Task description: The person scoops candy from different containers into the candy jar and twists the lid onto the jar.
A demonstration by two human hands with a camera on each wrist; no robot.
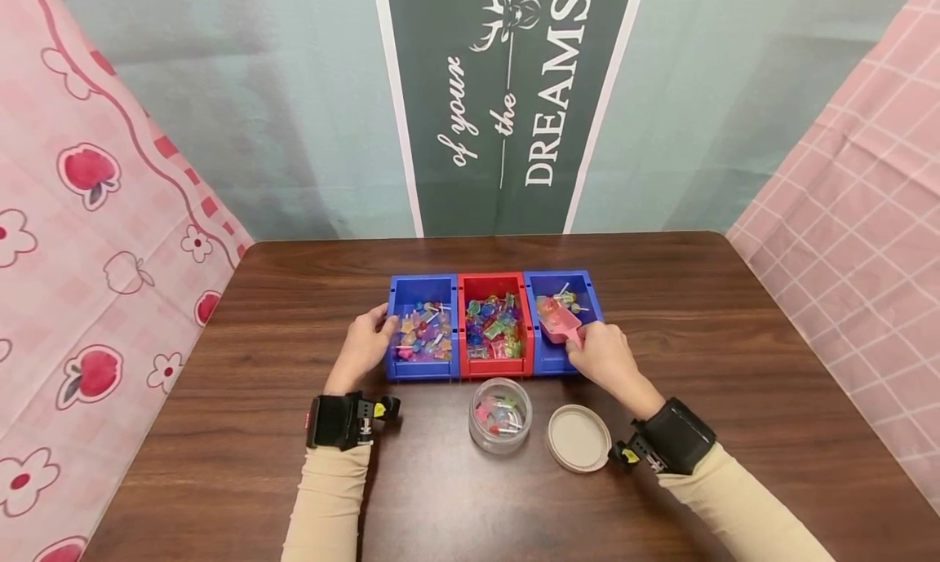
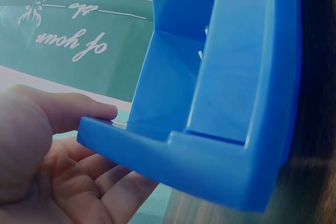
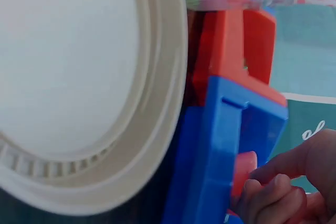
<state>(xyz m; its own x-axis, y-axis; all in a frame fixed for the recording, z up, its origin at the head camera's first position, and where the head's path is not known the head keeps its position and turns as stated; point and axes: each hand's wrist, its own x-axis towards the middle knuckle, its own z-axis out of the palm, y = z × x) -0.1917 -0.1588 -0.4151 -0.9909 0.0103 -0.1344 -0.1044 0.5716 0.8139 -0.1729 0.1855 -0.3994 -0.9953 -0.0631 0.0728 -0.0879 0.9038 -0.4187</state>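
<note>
My right hand (image 1: 605,356) grips the handle of a pink scoop (image 1: 560,322) inside the right blue bin (image 1: 552,361). Small colourful pieces lie in the scoop's bowl, and lollipop-like pieces (image 1: 569,298) lie around it. At the other end, my left hand (image 1: 363,346) holds the side wall of the left blue bin (image 2: 231,66), thumb over the rim and fingers outside. That bin contains several small star-shaped and round pieces (image 1: 426,329). Between the blue bins, a red bin (image 1: 496,368) holds wrapped-candy-like pieces (image 1: 494,321).
In front of the bins stands a clear round jar (image 1: 500,416) with a few colourful pieces inside. A cream lid (image 1: 578,438) lies to its right, close to my right wrist. The brown wooden table (image 1: 661,301) backs onto a printed curtain (image 1: 294,121).
</note>
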